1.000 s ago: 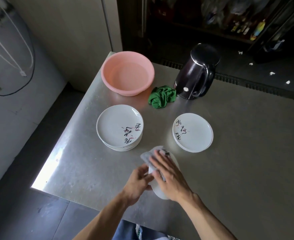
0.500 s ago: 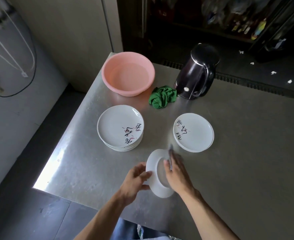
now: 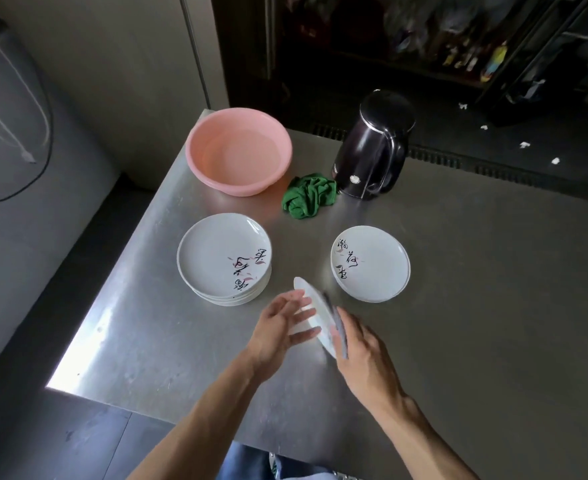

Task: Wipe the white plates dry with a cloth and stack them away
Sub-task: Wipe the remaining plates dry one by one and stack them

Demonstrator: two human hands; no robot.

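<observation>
A white plate (image 3: 308,297) stands tilted on its edge above the steel table (image 3: 493,306), between my two hands. My left hand (image 3: 280,329) touches the plate's underside with straight, spread fingers. My right hand (image 3: 361,351) grips the plate's near rim, with a grey cloth (image 3: 335,322) caught between its fingers and the plate's face. To the left is a stack of several white plates with black writing (image 3: 216,258). A shorter stack of the same plates (image 3: 375,271) lies to the right.
A pink basin (image 3: 238,150) sits at the table's far left corner. A crumpled green cloth (image 3: 308,195) lies beside a dark kettle (image 3: 372,147). The table's left and near edges drop off to a dark floor.
The plate has turned from lying nearly flat under the cloth to standing on edge. My left hand has opened against its underside, and my right hand with the cloth has shifted right.
</observation>
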